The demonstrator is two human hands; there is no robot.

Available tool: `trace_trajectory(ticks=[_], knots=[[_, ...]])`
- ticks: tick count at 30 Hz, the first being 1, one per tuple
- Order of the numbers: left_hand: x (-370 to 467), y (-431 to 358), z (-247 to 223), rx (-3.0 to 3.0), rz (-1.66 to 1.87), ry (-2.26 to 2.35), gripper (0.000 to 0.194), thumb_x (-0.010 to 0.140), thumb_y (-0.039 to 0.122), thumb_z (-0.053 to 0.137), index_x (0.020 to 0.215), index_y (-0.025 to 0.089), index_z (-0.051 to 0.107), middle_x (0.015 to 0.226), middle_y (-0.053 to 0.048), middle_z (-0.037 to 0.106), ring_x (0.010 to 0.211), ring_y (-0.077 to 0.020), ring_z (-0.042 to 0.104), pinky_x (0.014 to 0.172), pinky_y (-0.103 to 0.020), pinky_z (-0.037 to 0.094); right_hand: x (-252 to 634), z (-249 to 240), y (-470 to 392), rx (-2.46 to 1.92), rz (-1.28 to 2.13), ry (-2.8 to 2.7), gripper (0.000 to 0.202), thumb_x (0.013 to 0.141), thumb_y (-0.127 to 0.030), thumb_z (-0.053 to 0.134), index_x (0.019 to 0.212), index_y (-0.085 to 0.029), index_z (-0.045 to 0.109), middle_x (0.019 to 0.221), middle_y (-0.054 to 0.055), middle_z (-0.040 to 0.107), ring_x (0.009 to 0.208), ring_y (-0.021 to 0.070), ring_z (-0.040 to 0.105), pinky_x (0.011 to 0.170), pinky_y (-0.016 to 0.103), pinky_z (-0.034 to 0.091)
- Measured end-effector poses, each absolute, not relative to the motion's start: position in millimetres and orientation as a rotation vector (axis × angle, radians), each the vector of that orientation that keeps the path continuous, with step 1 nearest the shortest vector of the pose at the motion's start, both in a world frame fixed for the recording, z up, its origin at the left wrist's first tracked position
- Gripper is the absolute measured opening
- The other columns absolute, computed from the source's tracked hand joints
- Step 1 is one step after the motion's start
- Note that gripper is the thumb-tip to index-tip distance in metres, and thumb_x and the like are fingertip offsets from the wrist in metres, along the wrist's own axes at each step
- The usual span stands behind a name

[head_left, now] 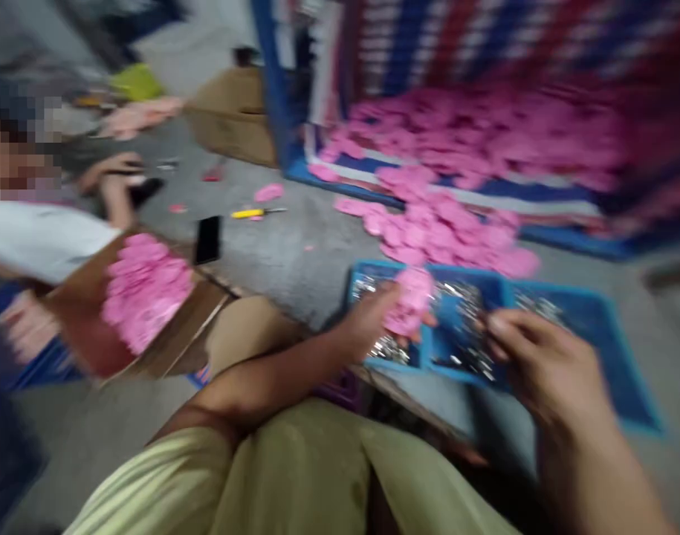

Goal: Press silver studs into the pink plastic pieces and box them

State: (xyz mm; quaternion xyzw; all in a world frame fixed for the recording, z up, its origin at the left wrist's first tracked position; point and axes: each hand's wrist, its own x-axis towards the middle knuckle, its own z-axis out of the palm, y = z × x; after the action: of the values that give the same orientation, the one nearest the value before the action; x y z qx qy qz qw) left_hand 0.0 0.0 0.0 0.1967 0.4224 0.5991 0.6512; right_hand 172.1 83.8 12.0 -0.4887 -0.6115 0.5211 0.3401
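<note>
My left hand [371, 318] grips a pink, flat, scallop-edged plastic piece [409, 297] above a blue divided tray [612, 349]. Small shiny metal parts [467, 327] lie in the tray's compartments. Over the tray's middle, my right hand [557, 364] has its thumb and fingertips pressed together. Whatever is between them, if anything, is too small and blurred to make out. Just beyond the tray, more pink pieces [434, 223] spill in a heap across the work surface.
A striped bag [429, 44] full of pink pieces lies open at the back. On the left stand a cardboard box [206, 342] of pink pieces and another person [44, 230]. A yellow-handled screwdriver [250, 214], a black phone [208, 239] and a brown carton [231, 115] sit between.
</note>
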Motion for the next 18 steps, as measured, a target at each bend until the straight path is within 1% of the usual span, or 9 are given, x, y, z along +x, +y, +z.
trace_trajectory(ticks=[2, 3, 4, 7, 11, 13, 15, 16, 18], knots=[[14, 9, -1, 0.482, 1.245, 0.917, 0.040, 0.098, 0.052, 0.056, 0.097, 0.013, 0.064, 0.081, -0.009, 0.074, 0.055, -0.0139, 0.061, 0.046, -0.023, 0.045, 208, 10, 73, -1.243, 1.441, -1.424, 0.047, 0.068, -0.065, 0.089, 0.068, -0.024, 0.067, 0.056, 0.002, 0.054, 0.049, 0.0141, 0.042, 0.046, 0.029, 0.031], [15, 12, 1, 0.502, 1.226, 0.921, 0.039, 0.097, 0.051, 0.056, 0.098, 0.013, 0.062, 0.082, -0.010, 0.075, 0.055, -0.0143, 0.062, 0.046, -0.024, 0.045, 215, 10, 72, -1.173, 1.496, -1.366, 0.047, 0.063, -0.064, 0.091, 0.068, -0.023, 0.069, 0.058, 0.002, 0.055, 0.049, 0.0132, 0.041, 0.047, 0.029, 0.029], [15, 14, 3, 0.517, 1.228, 0.931, 0.037, 0.096, 0.050, 0.057, 0.101, 0.014, 0.061, 0.085, -0.010, 0.076, 0.057, -0.0150, 0.064, 0.048, -0.024, 0.047, 217, 10, 74, -1.154, 1.497, -1.346, 0.047, 0.065, -0.064, 0.090, 0.069, -0.023, 0.067, 0.063, 0.002, 0.058, 0.049, 0.0116, 0.039, 0.047, 0.028, 0.028], [13, 13, 9, 0.527, 1.219, 0.945, 0.035, 0.095, 0.047, 0.061, 0.106, 0.014, 0.059, 0.089, -0.011, 0.078, 0.063, -0.0175, 0.069, 0.051, -0.025, 0.050, 209, 13, 81, -1.109, 1.504, -1.342, 0.044, 0.069, -0.061, 0.088, 0.071, -0.022, 0.066, 0.060, -0.001, 0.053, 0.048, 0.0104, 0.037, 0.047, 0.026, 0.025], [11, 9, 10, 0.495, 1.231, 0.953, 0.035, 0.095, 0.043, 0.062, 0.112, 0.012, 0.059, 0.090, -0.013, 0.078, 0.069, -0.0196, 0.073, 0.055, -0.026, 0.053, 196, 18, 77, -1.072, 1.476, -1.399, 0.037, 0.076, -0.054, 0.084, 0.072, -0.022, 0.065, 0.064, -0.002, 0.053, 0.052, 0.0117, 0.040, 0.050, 0.027, 0.032], [10, 8, 9, 0.485, 1.229, 0.950, 0.035, 0.096, 0.043, 0.060, 0.114, 0.012, 0.059, 0.090, -0.013, 0.078, 0.070, -0.0199, 0.073, 0.057, -0.026, 0.054, 191, 19, 74, -1.043, 1.400, -1.470, 0.031, 0.079, -0.048, 0.081, 0.072, -0.023, 0.065, 0.077, 0.002, 0.061, 0.064, 0.0153, 0.051, 0.061, 0.031, 0.044], [10, 8, 10, 0.481, 1.226, 0.950, 0.035, 0.098, 0.043, 0.057, 0.114, 0.012, 0.060, 0.089, -0.012, 0.078, 0.070, -0.0197, 0.073, 0.057, -0.026, 0.054, 186, 20, 72, -1.000, 1.301, -1.563, 0.025, 0.082, -0.042, 0.079, 0.072, -0.023, 0.066, 0.097, 0.005, 0.066, 0.089, 0.0218, 0.061, 0.085, 0.040, 0.051], [10, 7, 10, 0.476, 1.227, 0.955, 0.035, 0.099, 0.043, 0.055, 0.113, 0.011, 0.061, 0.088, -0.012, 0.078, 0.069, -0.0193, 0.073, 0.057, -0.026, 0.054, 183, 20, 70, -0.980, 1.267, -1.610, 0.022, 0.083, -0.039, 0.077, 0.072, -0.023, 0.067, 0.105, 0.007, 0.066, 0.102, 0.0251, 0.062, 0.097, 0.044, 0.048], [10, 6, 12, 0.453, 1.221, 0.976, 0.037, 0.100, 0.045, 0.053, 0.111, 0.011, 0.064, 0.083, -0.010, 0.076, 0.067, -0.0186, 0.072, 0.057, -0.026, 0.054, 179, 20, 67, -0.961, 1.260, -1.690, 0.020, 0.086, -0.035, 0.074, 0.071, -0.023, 0.068, 0.114, 0.008, 0.065, 0.120, 0.0291, 0.058, 0.110, 0.050, 0.042]])
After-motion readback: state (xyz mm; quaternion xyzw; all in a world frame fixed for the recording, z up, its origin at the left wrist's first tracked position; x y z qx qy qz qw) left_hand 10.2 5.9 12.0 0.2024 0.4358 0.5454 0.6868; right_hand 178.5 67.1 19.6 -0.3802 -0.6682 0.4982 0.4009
